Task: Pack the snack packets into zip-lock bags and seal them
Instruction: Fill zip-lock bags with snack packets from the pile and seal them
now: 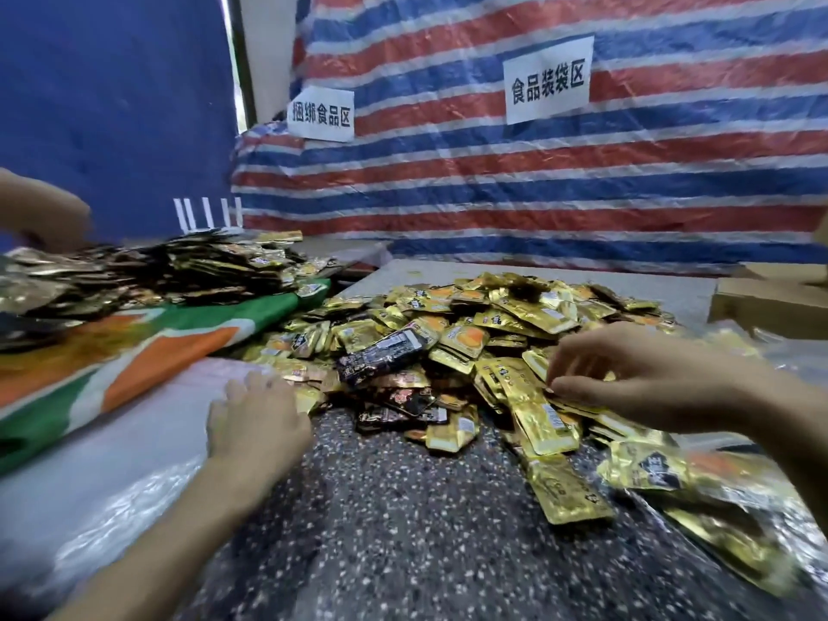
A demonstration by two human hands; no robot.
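Heap of gold foil snack packets (452,347) at centre of dark speckled tabletop (403,531). Left hand (257,419), fingers loosely spread, resting on stack of clear plastic zip-lock bags (112,463) at left. Right hand (627,378), fingers curled over heap's right side; pinching or merely touching, not discernible.

Blur hides whether the right hand (636,374) pinches the gold packets (533,414) under it.

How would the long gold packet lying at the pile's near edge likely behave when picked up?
The long gold packet looks flat and thin, so probably light and slightly bendy. Its glossy foil may slip in a loose pinch. Lying flat on the table, it should slide, not roll.
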